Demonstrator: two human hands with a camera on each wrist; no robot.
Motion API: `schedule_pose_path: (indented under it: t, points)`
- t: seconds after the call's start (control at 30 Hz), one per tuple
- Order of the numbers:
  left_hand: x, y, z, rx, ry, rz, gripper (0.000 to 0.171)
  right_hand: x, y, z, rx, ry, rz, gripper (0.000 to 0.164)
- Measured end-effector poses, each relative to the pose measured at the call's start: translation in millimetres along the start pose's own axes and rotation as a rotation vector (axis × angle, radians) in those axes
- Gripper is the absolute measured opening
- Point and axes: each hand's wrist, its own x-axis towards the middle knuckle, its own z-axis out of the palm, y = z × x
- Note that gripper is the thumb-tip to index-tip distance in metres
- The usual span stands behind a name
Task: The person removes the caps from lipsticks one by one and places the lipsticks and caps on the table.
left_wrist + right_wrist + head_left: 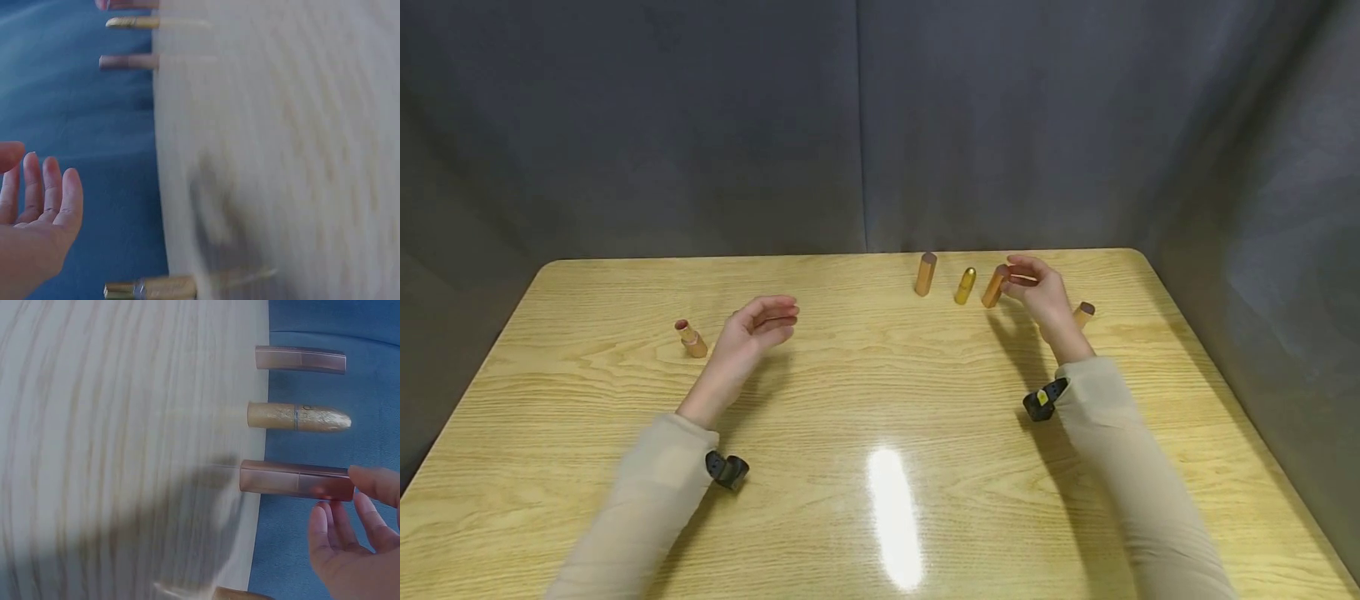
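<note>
My right hand [1037, 292] is at the top of an upright rose-gold lipstick [275, 478] with a dark cap end. Its thumb overlaps the cap, and the spread fingertips sit right at the tube's side. Left of that tube stand a gold round-tipped lipstick [966, 286] and another rose-gold lipstick [926, 275]. My left hand [752, 329] hovers over the table with loosely bent fingers and nothing in it. To its left stands an uncapped lipstick [692, 339], also seen as a tube [153, 288] in the left wrist view.
Partly hidden behind the right wrist is another dark-topped tube [1084, 313]. The wooden table [820, 392] ends at the back against a dark curtain [737, 125]. Black wrist cameras are strapped to both sleeves.
</note>
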Motion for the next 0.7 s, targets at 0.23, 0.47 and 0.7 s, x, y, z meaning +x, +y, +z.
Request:
schedule_pose_path:
  t: [0.23, 0.47, 0.7]
  points:
    - [5.6, -9.4, 23.0, 0.001, -0.086, -0.064, 0.041, 2, 4, 4, 0.004, -0.013, -0.021, 0.047]
    - [8.9, -15.1, 38.2, -0.006, -0.136, -0.097, 0.04, 4, 7, 7, -0.056, 0.023, -0.043, 0.045]
    - [12.9, -18.3, 52.1, 0.016, -0.152, -0.111, 0.04, 6, 9, 10, -0.056, 0.079, -0.049, 0.04]
